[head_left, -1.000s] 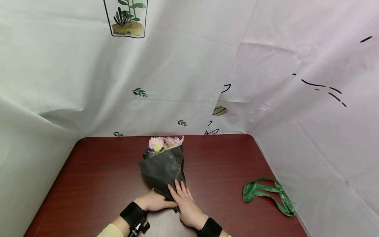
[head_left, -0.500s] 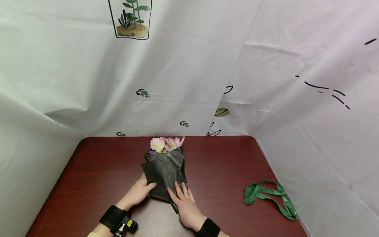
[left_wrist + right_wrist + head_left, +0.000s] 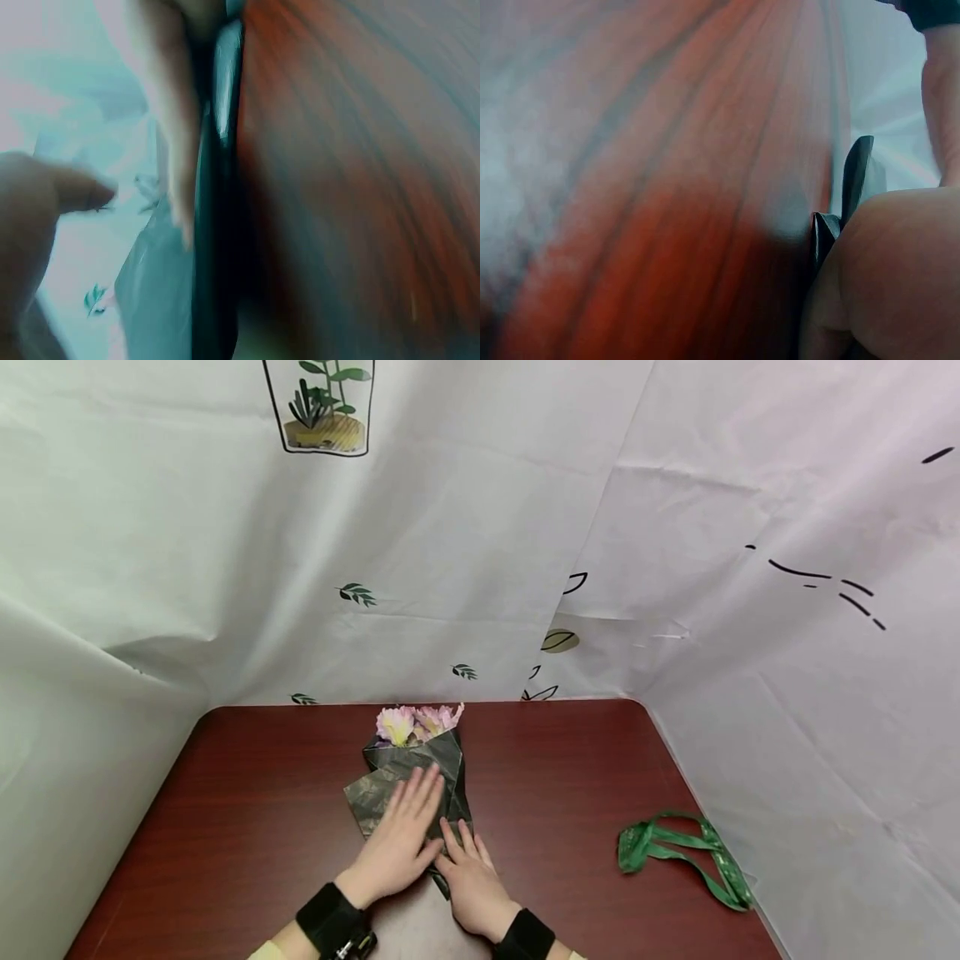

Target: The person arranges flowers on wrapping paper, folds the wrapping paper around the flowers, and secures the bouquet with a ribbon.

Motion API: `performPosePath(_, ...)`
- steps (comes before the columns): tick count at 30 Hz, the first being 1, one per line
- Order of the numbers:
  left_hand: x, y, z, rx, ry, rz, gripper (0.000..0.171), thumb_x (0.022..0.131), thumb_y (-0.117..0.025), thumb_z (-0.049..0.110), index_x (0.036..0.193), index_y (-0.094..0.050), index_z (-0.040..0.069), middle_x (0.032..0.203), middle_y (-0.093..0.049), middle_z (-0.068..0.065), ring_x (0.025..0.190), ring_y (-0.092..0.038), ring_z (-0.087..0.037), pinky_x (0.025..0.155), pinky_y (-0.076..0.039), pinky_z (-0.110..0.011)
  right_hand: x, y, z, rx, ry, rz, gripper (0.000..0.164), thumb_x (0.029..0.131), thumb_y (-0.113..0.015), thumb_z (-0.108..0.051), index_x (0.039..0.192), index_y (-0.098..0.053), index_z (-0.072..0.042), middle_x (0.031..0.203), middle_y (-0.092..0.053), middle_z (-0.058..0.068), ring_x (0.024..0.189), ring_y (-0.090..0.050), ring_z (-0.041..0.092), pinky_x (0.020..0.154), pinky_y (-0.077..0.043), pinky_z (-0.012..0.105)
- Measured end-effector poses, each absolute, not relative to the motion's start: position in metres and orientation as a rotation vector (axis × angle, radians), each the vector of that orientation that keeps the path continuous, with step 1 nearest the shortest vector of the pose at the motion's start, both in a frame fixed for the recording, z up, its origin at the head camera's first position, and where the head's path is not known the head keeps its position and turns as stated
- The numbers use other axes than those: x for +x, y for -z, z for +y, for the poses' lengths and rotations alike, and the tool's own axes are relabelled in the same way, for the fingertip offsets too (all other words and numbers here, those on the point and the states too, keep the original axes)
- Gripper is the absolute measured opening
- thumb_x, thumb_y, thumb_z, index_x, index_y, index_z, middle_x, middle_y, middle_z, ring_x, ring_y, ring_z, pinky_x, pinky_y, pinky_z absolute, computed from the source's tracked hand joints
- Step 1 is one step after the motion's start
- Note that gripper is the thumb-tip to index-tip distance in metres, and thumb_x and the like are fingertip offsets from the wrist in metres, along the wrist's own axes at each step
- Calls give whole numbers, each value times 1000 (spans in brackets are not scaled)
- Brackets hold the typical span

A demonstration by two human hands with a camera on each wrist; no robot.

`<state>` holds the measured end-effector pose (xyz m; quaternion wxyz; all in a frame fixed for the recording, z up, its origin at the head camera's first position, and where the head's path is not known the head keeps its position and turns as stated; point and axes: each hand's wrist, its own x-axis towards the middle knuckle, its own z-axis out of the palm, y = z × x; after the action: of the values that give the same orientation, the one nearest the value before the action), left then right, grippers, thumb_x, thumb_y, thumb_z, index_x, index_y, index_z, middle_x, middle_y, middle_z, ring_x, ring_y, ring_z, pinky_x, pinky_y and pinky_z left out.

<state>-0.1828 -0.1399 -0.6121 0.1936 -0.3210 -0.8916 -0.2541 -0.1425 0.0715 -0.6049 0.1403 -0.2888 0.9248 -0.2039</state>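
A bouquet of pink and yellow flowers [image 3: 416, 725] lies on the table, wrapped in dark wrapping paper [image 3: 375, 795]. Flat across the paper's middle rests my left hand [image 3: 393, 847], its fingers straight and pointing at the blossoms. Lower down, my right hand [image 3: 475, 889] presses the narrow end with fingers spread. The two hands nearly meet at the left thumb. In the left wrist view the dark paper [image 3: 157, 289] stands beside the blurred left fingers. The right wrist view has a paper edge [image 3: 857, 176] past the right hand [image 3: 904, 270]. The stems are hidden.
A green ribbon [image 3: 637, 847] lies in loose loops near the right edge of the reddish-brown table [image 3: 247, 793]. White printed cloth [image 3: 465, 527] hangs behind the table and along its sides.
The left hand first moved out to the paper's left edge, then came across onto its middle, and a left flap of paper now lies folded differently. The right hand stayed in place.
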Motion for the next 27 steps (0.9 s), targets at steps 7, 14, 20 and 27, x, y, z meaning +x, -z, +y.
performPosePath(7,-178,636,-142,-912,927,-2921,73,121,-42,44,176,-23,-1,185,-13,-18,167,17,-13,124,25,-20,-143,599,70,-849,536,2679,85,93,-63,17,169,-52,-20,184,-23,10,170,-16,40,131,-26,65)
performPosePath(14,-177,641,-147,-947,904,-2930,76,119,-50,38,176,-21,-3,185,-12,-19,163,25,-5,123,26,-19,-145,586,75,-764,512,2614,92,93,-61,12,177,-29,-6,186,-18,10,172,-11,30,136,-19,55)
performPosePath(20,-176,641,-147,-990,838,-2911,79,117,-55,44,176,-25,2,185,-11,-21,169,19,-18,125,27,-23,-153,579,84,-696,589,2562,69,119,-47,-38,178,-25,-9,185,-19,6,172,-12,26,137,-16,54)
performPosePath(27,-175,636,-148,-1030,843,-2952,95,112,-52,64,177,-21,2,186,-8,-18,170,18,-23,125,29,-29,-179,578,75,-765,365,2666,82,116,-39,-65,177,-30,-12,186,-19,4,172,-13,29,136,-18,59)
